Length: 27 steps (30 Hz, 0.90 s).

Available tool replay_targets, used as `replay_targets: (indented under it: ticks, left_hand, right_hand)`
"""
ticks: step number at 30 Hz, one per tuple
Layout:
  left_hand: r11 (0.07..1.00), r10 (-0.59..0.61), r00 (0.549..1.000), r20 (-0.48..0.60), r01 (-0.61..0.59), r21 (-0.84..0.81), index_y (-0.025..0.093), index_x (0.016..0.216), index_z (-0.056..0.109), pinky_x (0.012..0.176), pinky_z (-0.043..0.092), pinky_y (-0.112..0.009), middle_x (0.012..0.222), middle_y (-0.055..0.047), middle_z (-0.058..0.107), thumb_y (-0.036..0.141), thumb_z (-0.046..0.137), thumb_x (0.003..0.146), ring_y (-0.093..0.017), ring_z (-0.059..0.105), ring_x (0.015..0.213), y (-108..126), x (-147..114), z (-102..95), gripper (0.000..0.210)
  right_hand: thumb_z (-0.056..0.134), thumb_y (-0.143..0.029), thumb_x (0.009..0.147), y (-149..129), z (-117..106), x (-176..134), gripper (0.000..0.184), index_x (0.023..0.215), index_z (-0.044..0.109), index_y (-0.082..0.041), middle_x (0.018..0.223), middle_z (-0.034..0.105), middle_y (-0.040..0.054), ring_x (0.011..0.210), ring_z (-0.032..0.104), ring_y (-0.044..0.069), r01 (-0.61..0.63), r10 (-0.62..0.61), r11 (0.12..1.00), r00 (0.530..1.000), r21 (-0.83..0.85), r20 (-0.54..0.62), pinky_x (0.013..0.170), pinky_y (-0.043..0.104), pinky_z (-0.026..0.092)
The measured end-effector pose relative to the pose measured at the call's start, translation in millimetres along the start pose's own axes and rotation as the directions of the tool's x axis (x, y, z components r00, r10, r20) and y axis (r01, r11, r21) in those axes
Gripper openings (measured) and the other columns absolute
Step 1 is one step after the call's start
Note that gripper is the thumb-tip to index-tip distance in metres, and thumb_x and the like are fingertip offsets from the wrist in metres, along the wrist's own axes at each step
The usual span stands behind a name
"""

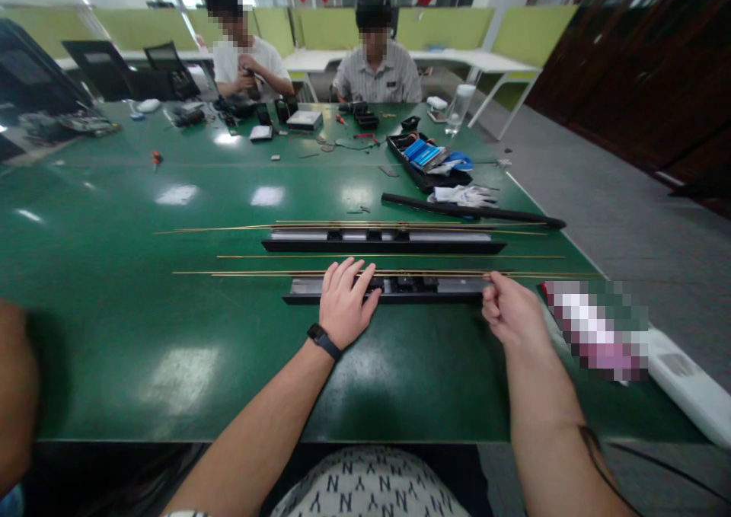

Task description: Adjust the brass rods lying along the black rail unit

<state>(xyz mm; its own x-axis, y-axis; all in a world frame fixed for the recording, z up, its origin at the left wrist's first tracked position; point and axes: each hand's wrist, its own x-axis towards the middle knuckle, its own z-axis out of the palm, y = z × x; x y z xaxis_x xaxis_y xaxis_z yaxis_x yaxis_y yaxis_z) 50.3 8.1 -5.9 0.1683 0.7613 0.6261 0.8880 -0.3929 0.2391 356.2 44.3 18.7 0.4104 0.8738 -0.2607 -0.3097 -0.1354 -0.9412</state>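
My left hand [349, 300] lies flat, fingers spread, across the nearer black-edged metal channel [445, 298] and the thin brass rods along its far side. My right hand [508, 307] is closed, with thumb and forefinger pinching a brass rod [548, 275] near the channel's right end. Small black blocks [406, 283] sit inside this channel. Farther off is a second, similar channel [382, 246], with several brass rods [228, 228] lying along its back. One single rod [256, 256] lies between the two channels.
A black tube [474, 212], white gloves [464, 196] and a black tray [408, 167] with blue packs lie beyond the channels. At right are a pixelated pink-and-white item [599, 334] and a white device [685, 380]. Two people sit opposite; another person's arm [14, 395] is at left.
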Motion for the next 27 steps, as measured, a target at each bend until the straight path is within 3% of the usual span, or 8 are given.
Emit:
replay_targets:
  ticks: [5, 13, 22, 27]
  left_hand:
    - [1.000, -0.002, 1.000, 0.000, 0.002, 0.003, 0.022, 0.141, 0.061, 0.125, 0.033, -0.052, 0.141, -0.012, 0.066, 0.036, 0.061, 0.100, -0.029, 0.054, 0.140, 0.9, -0.2, -0.3, 0.043]
    - [1.000, 0.003, 1.000, 0.002, -0.003, 0.006, 0.022, 0.141, 0.061, 0.125, 0.032, -0.051, 0.141, -0.011, 0.066, 0.036, 0.061, 0.100, -0.029, 0.053, 0.141, 0.2, -0.2, 0.4, 0.043]
    - [1.000, -0.001, 1.000, 0.002, 0.001, 0.002, 0.022, 0.141, 0.061, 0.126, 0.030, -0.051, 0.142, -0.011, 0.065, 0.037, 0.061, 0.100, -0.029, 0.052, 0.142, -0.6, -2.0, 1.6, 0.043]
    - [1.000, -0.002, 1.000, 0.003, 0.002, -0.004, 0.023, 0.141, 0.061, 0.126, 0.031, -0.051, 0.142, -0.011, 0.066, 0.036, 0.061, 0.100, -0.029, 0.052, 0.142, -0.9, -1.6, 1.8, 0.044]
  right_hand:
    - [0.086, -0.036, 0.076, 1.4, 2.8, -4.7, 0.029, 0.085, 0.070, -0.015, 0.051, 0.058, -0.0028, 0.027, 0.034, 0.004, -0.077, 0.085, 0.996, 0.980, -0.056, 0.178, 0.024, 0.014, 0.021]
    - [0.080, -0.037, 0.081, 5.3, 1.1, 1.3, 0.025, 0.082, 0.066, -0.017, 0.051, 0.058, -0.0037, 0.027, 0.035, 0.005, -0.011, 0.011, 1.000, 0.999, -0.003, 0.045, 0.024, 0.016, 0.022]
    - [0.085, -0.038, 0.078, 2.9, 7.2, -8.4, 0.030, 0.088, 0.071, -0.014, 0.051, 0.058, -0.0029, 0.027, 0.035, 0.004, -0.108, 0.120, 0.992, 0.970, -0.069, 0.211, 0.025, 0.014, 0.020]
    - [0.079, -0.037, 0.083, 1.9, 6.2, -4.6, 0.024, 0.081, 0.065, -0.017, 0.050, 0.058, -0.0033, 0.027, 0.035, 0.005, -0.046, 0.047, 0.999, 0.997, -0.017, 0.054, 0.023, 0.015, 0.022]
